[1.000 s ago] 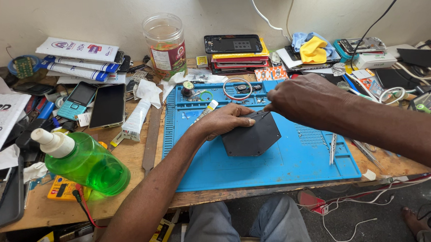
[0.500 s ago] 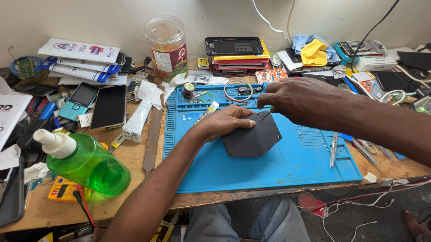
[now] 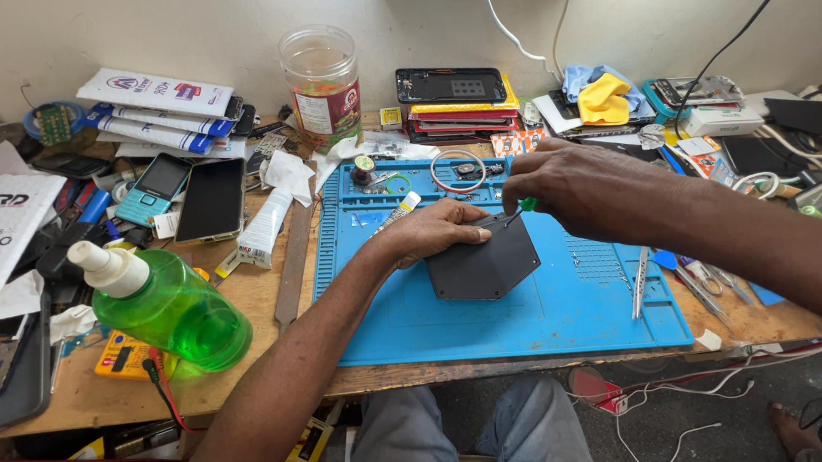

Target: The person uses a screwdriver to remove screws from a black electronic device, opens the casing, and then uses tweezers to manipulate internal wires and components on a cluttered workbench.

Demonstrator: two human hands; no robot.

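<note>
A dark grey, angular flat device (image 3: 484,265) lies on a blue work mat (image 3: 530,319). My left hand (image 3: 430,235) rests on the device's upper left edge and holds it down. My right hand (image 3: 570,188) hovers over its top right corner, pinching a small screwdriver with a green grip (image 3: 524,205) whose tip points down at the device's upper edge. The rest of the tool is hidden inside my fingers.
A green spray bottle (image 3: 164,308) stands at the left. Phones (image 3: 209,200), boxes and a clear jar (image 3: 323,75) crowd the back of the wooden bench. Metal tweezers (image 3: 641,283) lie on the mat's right side. Cables and small parts cover the right end.
My right hand has shifted slightly left over the device's corner. My left hand stays on the device.
</note>
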